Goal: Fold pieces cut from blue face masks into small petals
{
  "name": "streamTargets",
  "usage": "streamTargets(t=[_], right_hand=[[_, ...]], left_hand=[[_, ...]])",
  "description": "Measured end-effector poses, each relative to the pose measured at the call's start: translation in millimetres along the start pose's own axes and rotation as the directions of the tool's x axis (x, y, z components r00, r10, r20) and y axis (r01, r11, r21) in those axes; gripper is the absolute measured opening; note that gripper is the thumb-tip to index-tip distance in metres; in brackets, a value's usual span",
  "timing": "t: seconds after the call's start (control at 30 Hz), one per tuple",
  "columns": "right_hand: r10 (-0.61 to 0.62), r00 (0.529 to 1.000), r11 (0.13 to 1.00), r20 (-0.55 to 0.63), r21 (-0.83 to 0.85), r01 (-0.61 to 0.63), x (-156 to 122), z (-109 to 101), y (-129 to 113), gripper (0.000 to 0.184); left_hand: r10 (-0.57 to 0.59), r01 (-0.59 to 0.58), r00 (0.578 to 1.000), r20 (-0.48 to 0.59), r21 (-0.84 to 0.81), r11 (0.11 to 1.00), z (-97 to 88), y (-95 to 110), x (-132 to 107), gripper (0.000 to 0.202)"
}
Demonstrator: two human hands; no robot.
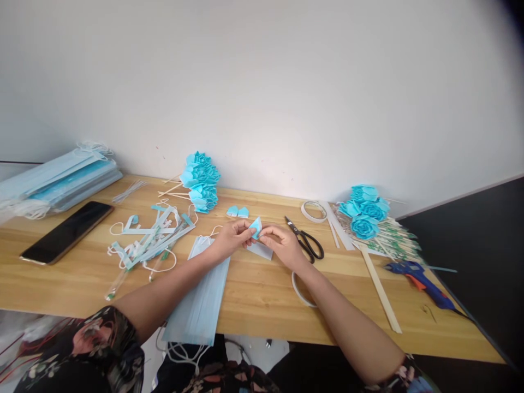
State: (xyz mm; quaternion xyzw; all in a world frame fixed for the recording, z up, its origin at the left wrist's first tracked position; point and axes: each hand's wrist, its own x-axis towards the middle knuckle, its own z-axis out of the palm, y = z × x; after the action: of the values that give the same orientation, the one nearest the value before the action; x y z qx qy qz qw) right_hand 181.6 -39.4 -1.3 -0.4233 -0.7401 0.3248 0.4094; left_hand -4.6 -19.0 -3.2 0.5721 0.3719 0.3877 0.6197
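My left hand (231, 237) and my right hand (282, 243) meet over the middle of the wooden table (262, 295), fingers pinched together on a small folded blue piece of mask fabric (256, 226). A pale blue scrap (261, 250) lies just under the hands. Beneath my left forearm a flat blue face mask (202, 305) hangs over the table's front edge. Two small folded blue petals (238, 212) rest on the table behind the hands.
Black scissors (307, 240) lie right of my hands, with a tape roll (313, 210) behind. Blue fabric roses (364, 210) on sticks and a blue glue gun (421, 281) sit at right. More roses (200, 180), cut strips (151, 237), a phone (67, 232) and stacked masks (57, 180) are at left.
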Motion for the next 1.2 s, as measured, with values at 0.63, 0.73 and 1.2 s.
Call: streamTargets(t=[0.63, 0.73, 1.2], right_hand=[[0.227, 0.974, 0.928, 0.016, 0.299, -0.221, -0.3, 6.5, 5.6, 0.044], [0.216, 0.975, 0.931, 0.051, 0.290, -0.222, -0.3, 5.4, 5.9, 0.036], [0.214, 0.977, 0.954, 0.022, 0.211, -0.213, -0.5, 4.8, 3.4, 0.020]], left_hand=[[0.031, -0.029, 0.999, -0.015, 0.116, 0.993, 1.7, -0.9, -1.0, 0.037], [0.039, -0.037, 0.999, -0.008, 0.127, 0.991, 1.4, -1.8, -0.7, 0.036], [0.067, -0.065, 0.998, -0.004, 0.207, 0.976, 1.0, -1.8, -2.2, 0.032]])
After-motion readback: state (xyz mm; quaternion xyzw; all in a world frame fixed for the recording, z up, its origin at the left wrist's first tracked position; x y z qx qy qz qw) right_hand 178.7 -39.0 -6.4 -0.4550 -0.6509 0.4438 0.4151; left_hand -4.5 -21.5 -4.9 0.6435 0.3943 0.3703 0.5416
